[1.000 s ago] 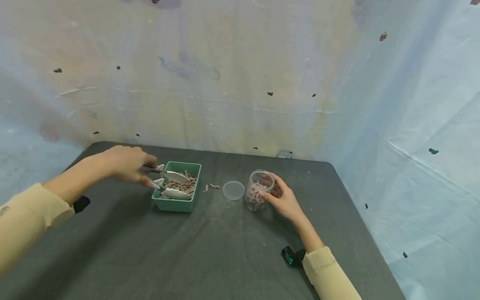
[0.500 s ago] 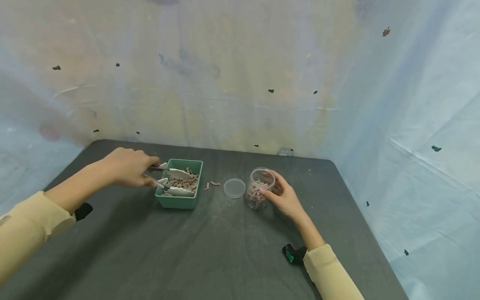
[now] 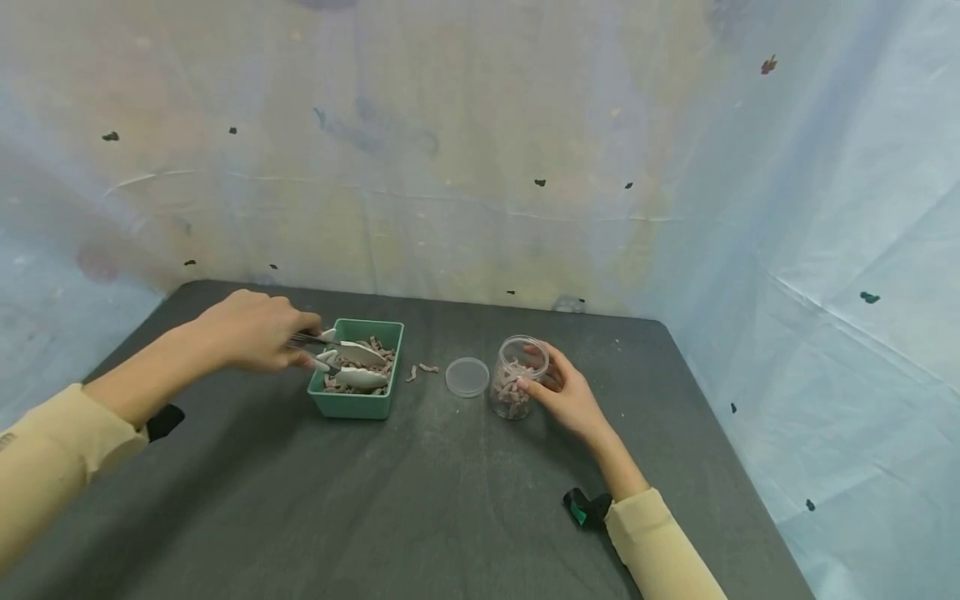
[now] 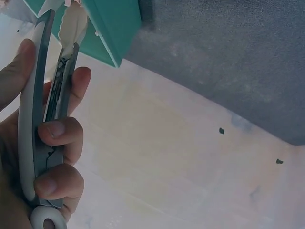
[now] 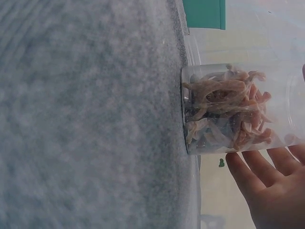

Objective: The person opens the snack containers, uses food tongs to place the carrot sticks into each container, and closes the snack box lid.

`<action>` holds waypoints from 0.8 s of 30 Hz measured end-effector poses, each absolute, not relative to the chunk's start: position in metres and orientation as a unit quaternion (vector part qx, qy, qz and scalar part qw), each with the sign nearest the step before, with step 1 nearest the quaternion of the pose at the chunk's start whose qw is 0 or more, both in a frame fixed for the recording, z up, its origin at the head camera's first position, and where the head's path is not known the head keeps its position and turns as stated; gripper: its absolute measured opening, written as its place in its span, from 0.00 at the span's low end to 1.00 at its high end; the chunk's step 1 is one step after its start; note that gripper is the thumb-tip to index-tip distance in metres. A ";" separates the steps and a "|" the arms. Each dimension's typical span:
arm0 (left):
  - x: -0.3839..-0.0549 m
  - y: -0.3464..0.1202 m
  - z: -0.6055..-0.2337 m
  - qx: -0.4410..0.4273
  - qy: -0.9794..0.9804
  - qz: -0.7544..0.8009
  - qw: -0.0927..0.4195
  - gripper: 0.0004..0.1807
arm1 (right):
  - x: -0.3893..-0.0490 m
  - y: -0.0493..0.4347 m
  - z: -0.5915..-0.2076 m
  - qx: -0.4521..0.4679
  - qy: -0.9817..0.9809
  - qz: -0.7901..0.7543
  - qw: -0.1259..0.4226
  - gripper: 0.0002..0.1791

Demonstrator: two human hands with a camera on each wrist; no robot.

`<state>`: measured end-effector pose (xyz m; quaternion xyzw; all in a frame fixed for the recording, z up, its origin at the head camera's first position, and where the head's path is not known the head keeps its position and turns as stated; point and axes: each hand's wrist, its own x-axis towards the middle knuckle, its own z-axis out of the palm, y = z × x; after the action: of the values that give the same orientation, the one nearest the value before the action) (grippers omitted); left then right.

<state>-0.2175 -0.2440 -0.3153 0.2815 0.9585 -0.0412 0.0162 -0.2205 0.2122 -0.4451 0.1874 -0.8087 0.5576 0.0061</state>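
Observation:
My left hand (image 3: 258, 331) grips a pair of tongs (image 4: 32, 109) with white scalloped heads, its fingers curled round the handles in the left wrist view. The tong heads are spread apart down in a green rectangular tray (image 3: 349, 406), among small brownish-pink, twisted pieces (image 3: 381, 354). My right hand (image 3: 567, 396) holds a clear jar (image 5: 281, 105) with thumb and fingers round its side. Upright on the table and without a lid, the jar contains similar pieces (image 5: 219, 95), filling it more than halfway.
A clear round lid (image 3: 467, 377) lies flat on the dark table (image 3: 420, 500) left of the jar. Two loose pieces (image 3: 428, 368) lie between lid and tray. Patterned sheeting (image 3: 450, 150) hangs behind the table and along its right side.
The tong heads have shifted slightly within the tray, the nearer one rising a little toward the other. My right hand keeps its hold on the jar, which stays in place.

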 end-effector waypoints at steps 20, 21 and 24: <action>-0.217 -0.261 -0.320 0.262 0.965 -0.009 0.011 0.23 | -0.219 0.212 -0.446 0.193 -0.806 0.560 0.005 0.38; -0.217 -0.263 -0.320 0.261 0.965 -0.004 0.011 0.23 | -0.219 0.212 -0.446 0.192 -0.807 0.559 0.005 0.38; -0.217 -0.267 -0.321 0.257 0.966 0.008 0.012 0.23 | -0.219 0.212 -0.445 0.188 -0.807 0.559 0.003 0.38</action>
<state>-0.2171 -0.2671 -0.3207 0.2566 0.9664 0.0084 0.0119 -0.2192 0.2122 -0.4452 0.1884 -0.8074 0.5591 0.0031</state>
